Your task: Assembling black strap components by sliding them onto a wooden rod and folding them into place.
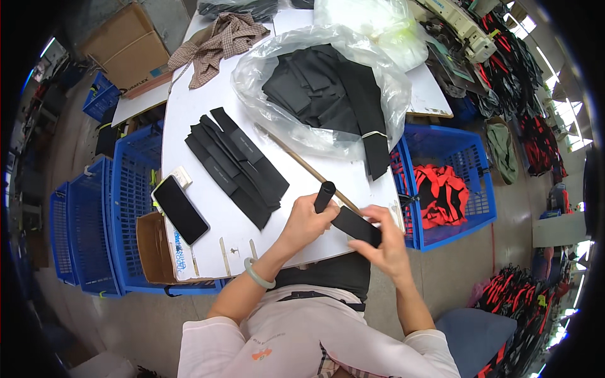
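Observation:
A black fabric strip (357,227) stretches between my two hands over the table's near edge. My left hand (307,220) is closed around its rolled or folded end, which sticks up above the fingers. With thumb and fingers, my right hand (383,244) grips the flat end across its width. Just beyond the strip, a thin wooden stick (296,156) lies slantwise on the white table (208,242), its near end by my right fingers. A fanned stack of black fabric strips (233,165) rests left of the stick.
A clear plastic bag (252,82) full of black strips (312,88) lies at the back. A phone (181,210) sits at the left edge. Blue crates (449,237) flank the table; the right one holds red-and-black pieces (438,195). A checked cloth (217,47) is farther back.

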A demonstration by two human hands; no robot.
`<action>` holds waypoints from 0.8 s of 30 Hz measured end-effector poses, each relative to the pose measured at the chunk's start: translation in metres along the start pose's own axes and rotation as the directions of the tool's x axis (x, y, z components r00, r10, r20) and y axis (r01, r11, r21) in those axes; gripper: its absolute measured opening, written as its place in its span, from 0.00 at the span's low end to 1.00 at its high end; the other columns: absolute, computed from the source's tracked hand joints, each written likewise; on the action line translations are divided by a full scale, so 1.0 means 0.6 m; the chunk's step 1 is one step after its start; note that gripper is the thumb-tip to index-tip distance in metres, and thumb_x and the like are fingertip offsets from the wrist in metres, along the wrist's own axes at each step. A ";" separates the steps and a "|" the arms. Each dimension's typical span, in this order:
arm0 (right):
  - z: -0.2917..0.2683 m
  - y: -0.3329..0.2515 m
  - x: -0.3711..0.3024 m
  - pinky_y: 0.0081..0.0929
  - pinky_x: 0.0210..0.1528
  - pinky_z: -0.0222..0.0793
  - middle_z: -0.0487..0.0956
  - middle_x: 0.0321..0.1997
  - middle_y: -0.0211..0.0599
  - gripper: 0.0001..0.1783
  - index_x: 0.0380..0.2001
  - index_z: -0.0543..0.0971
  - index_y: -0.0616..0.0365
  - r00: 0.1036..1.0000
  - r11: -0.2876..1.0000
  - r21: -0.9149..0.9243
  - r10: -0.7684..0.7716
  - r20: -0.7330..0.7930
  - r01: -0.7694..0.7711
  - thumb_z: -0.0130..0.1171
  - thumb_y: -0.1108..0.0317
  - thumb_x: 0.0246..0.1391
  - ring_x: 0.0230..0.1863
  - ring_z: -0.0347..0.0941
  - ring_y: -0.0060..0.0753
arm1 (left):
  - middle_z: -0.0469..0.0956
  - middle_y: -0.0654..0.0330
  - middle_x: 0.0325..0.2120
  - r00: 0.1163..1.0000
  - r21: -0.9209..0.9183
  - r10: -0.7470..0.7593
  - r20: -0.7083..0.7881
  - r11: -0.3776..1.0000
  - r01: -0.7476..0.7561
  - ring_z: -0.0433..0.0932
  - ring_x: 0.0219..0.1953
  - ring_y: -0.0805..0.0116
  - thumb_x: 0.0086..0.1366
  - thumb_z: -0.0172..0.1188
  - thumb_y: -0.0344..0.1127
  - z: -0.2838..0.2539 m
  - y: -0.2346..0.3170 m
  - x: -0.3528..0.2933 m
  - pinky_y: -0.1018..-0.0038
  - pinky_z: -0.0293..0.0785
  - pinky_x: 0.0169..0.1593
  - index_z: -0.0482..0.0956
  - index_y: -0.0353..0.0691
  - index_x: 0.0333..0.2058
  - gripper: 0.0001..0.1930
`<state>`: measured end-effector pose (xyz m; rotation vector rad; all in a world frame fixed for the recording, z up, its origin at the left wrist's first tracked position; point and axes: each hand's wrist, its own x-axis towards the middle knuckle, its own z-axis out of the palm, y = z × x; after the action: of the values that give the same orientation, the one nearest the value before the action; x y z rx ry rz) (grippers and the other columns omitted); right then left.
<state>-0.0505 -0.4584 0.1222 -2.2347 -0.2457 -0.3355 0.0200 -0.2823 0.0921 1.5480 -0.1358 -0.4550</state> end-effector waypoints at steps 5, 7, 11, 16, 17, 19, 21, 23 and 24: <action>0.036 -0.012 0.008 0.28 0.35 0.71 0.77 0.39 0.46 0.21 0.36 0.75 0.64 0.988 0.990 -0.041 -0.135 -0.075 0.132 0.69 0.75 0.34 0.37 0.76 0.43 | 0.69 0.63 0.16 0.947 -0.532 -0.277 0.161 0.784 0.319 0.67 0.15 0.77 0.55 0.56 0.29 -0.008 0.004 -0.007 0.80 0.68 0.23 0.73 0.33 0.26 0.05; 0.031 -0.019 0.011 0.27 0.34 0.71 0.78 0.36 0.45 0.14 0.30 0.78 0.64 0.972 0.981 -0.032 -0.192 -0.139 0.189 0.68 0.77 0.35 0.35 0.76 0.41 | 0.67 0.62 0.17 0.951 -0.741 -0.152 0.268 0.598 0.304 0.69 0.19 0.74 0.60 0.56 0.30 -0.016 -0.004 -0.005 0.74 0.73 0.32 0.70 0.36 0.24 0.07; 0.011 -0.051 0.008 0.22 0.30 0.69 0.79 0.32 0.41 0.09 0.24 0.80 0.64 0.964 0.993 0.001 -0.116 -0.239 0.120 0.68 0.78 0.35 0.30 0.75 0.33 | 0.66 0.59 0.22 0.950 -0.934 -0.157 0.270 0.199 0.298 0.71 0.29 0.69 0.63 0.57 0.34 -0.012 -0.003 -0.007 0.69 0.72 0.49 0.66 0.37 0.26 0.11; 0.014 -0.067 0.004 0.23 0.25 0.66 0.78 0.30 0.38 0.07 0.22 0.79 0.64 0.943 0.985 -0.100 -0.167 -0.289 0.143 0.66 0.79 0.35 0.25 0.72 0.31 | 0.69 0.55 0.27 0.926 -0.977 -0.321 0.200 0.000 0.211 0.73 0.33 0.65 0.62 0.57 0.30 0.008 0.019 -0.019 0.59 0.68 0.59 0.65 0.34 0.31 0.09; 0.018 -0.067 0.004 0.23 0.25 0.65 0.78 0.29 0.37 0.06 0.21 0.78 0.64 0.927 0.981 -0.127 -0.181 -0.327 0.147 0.66 0.80 0.35 0.24 0.71 0.31 | 0.69 0.55 0.27 0.925 -0.981 -0.332 0.182 -0.002 0.193 0.73 0.34 0.65 0.62 0.57 0.30 0.012 0.023 -0.022 0.59 0.69 0.58 0.65 0.34 0.32 0.09; 0.026 -0.070 0.005 0.23 0.23 0.65 0.76 0.27 0.37 0.07 0.21 0.77 0.64 0.911 0.979 -0.138 -0.192 -0.366 0.151 0.65 0.80 0.35 0.23 0.70 0.31 | 0.69 0.54 0.28 0.925 -0.981 -0.335 0.179 0.011 0.194 0.73 0.37 0.64 0.63 0.55 0.31 0.020 0.023 -0.024 0.59 0.68 0.59 0.65 0.33 0.33 0.09; 0.036 -0.075 0.003 0.23 0.22 0.64 0.75 0.26 0.37 0.07 0.21 0.77 0.63 0.906 0.986 -0.102 -0.160 -0.393 0.129 0.65 0.81 0.34 0.23 0.70 0.31 | 0.70 0.53 0.30 0.938 -0.984 -0.312 0.153 0.043 0.175 0.73 0.39 0.63 0.64 0.53 0.31 0.024 0.024 -0.027 0.60 0.68 0.59 0.65 0.31 0.33 0.09; 0.042 -0.076 0.002 0.24 0.21 0.64 0.75 0.25 0.38 0.07 0.21 0.76 0.63 0.894 0.976 -0.124 -0.216 -0.392 0.181 0.65 0.81 0.35 0.22 0.71 0.32 | 0.70 0.53 0.30 0.953 -0.986 -0.269 0.139 0.055 0.160 0.74 0.39 0.63 0.65 0.52 0.31 0.025 0.022 -0.032 0.60 0.68 0.59 0.66 0.30 0.33 0.09; 0.043 -0.076 0.001 0.24 0.21 0.65 0.75 0.26 0.38 0.07 0.21 0.76 0.63 0.899 0.972 -0.141 -0.226 -0.375 0.185 0.65 0.81 0.35 0.22 0.71 0.32 | 0.71 0.53 0.31 0.964 -0.988 -0.234 0.127 0.061 0.145 0.74 0.39 0.62 0.65 0.52 0.31 0.026 0.018 -0.031 0.60 0.68 0.59 0.66 0.30 0.33 0.09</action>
<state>-0.0588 -0.4097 0.1393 -2.1882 -0.2550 -0.9152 -0.0004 -0.2902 0.1071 0.1108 0.4192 -0.5213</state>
